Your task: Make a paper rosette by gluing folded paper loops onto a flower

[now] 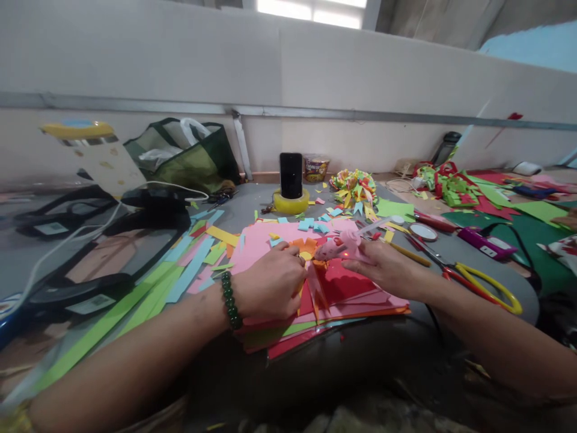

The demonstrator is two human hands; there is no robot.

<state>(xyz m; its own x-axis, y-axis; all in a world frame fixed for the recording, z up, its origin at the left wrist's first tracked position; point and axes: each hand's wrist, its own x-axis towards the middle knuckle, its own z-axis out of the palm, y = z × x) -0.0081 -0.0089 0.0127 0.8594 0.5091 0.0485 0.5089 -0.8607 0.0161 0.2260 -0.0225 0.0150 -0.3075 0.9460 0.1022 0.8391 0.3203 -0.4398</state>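
Note:
My right hand (387,264) is wrapped round a pink hot glue gun (349,240) with a glue stick in its back and a small red light on its side. The gun's nozzle points left, close over an orange paper flower (308,245) with a yellow middle. My left hand (270,279), with a green bead bracelet (231,300) at the wrist, pinches the flower's left side. Its fingertips are partly hidden. Beneath lies a stack of coloured paper sheets, with pink (256,240) and red (347,279) ones showing.
Paper strips (193,258) lie to the left. Yellow-handled scissors (487,285) and a purple box cutter (487,243) are at the right. A phone (291,174) stands in a tape roll (291,203) at the back, near a paper-flower ball (354,185) and a green bag (189,150).

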